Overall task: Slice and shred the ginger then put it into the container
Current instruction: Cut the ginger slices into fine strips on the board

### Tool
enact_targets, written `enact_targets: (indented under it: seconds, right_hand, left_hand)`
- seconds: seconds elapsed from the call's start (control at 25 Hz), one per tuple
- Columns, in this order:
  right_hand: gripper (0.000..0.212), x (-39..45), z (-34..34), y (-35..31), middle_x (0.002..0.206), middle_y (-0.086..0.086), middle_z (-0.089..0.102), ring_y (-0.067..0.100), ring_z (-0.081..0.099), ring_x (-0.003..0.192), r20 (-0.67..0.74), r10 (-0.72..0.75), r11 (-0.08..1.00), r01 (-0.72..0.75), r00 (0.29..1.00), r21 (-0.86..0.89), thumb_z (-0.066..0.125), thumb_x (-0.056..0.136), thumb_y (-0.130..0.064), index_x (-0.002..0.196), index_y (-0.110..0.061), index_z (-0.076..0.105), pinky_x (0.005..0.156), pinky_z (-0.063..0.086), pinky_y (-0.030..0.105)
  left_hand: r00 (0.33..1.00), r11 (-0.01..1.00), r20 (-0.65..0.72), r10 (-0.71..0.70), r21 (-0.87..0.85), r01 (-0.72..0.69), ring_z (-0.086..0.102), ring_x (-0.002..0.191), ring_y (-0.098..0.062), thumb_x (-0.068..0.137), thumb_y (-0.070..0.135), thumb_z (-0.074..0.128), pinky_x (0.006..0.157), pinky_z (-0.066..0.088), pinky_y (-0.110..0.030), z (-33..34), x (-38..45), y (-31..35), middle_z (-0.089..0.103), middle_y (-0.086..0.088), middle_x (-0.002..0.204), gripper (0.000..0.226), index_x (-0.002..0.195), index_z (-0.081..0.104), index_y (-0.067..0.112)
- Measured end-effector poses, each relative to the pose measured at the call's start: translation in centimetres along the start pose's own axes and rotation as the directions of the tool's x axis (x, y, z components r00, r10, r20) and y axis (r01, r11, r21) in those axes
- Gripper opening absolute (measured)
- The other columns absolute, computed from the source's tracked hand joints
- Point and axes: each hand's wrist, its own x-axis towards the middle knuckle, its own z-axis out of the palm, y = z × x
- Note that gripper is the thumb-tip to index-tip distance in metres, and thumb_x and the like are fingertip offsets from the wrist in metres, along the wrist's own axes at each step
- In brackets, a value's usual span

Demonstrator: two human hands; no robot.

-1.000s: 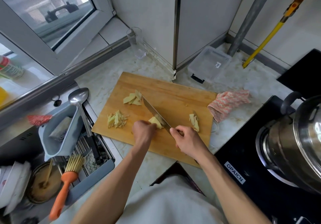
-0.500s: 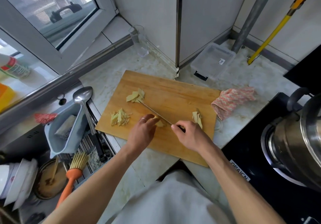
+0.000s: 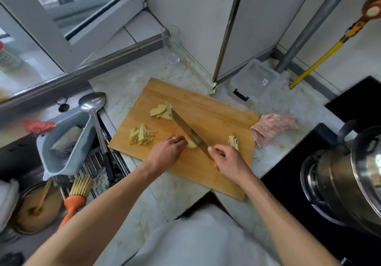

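Your left hand (image 3: 165, 152) pinning ginger piece (image 3: 191, 143) with curled fingers; right hand (image 3: 227, 159) gripping knife (image 3: 188, 130), blade touching ginger beside left fingertips; piece slipping risking nicked finger; container (image 3: 254, 79) waiting beyond right hand

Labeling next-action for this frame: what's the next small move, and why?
Probably press the knife down through the ginger piece. The right hand grips the handle, the blade lies right beside the piece, and the left hand steadies it on the cutting board.
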Motion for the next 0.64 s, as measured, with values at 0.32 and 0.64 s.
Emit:
enact_targets:
  seconds: [0.32,0.64]
  right_hand:
    - [0.041,0.4,0.0,1.7,0.055,-0.003,0.056,0.002,0.050,0.042,-0.096,-0.021,0.984,0.038,0.995,0.176,0.049,0.103,-0.040,0.087,-0.006,0.064,0.055,0.038,0.028]
    - [0.043,-0.3,1.0,2.0,0.058,0.001,0.058,0.004,0.047,0.042,-0.126,-0.004,0.973,0.033,0.992,0.228,0.048,0.103,-0.041,0.094,-0.002,0.064,0.052,0.040,0.028]
  left_hand:
    - [0.813,0.790,-0.072,-0.579,-0.297,0.536,0.067,0.087,-0.021,0.092,0.012,0.063,0.073,0.055,-0.032,-1.7,1.1,2.1,0.072,-0.006,0.103,0.019,0.108,0.073,0.010]
    - [0.678,0.600,0.199,-0.708,-0.338,0.725,0.058,0.073,-0.013,0.094,0.008,0.053,0.059,0.044,-0.022,-2.7,1.3,4.5,0.064,-0.002,0.096,0.024,0.106,0.072,0.016]
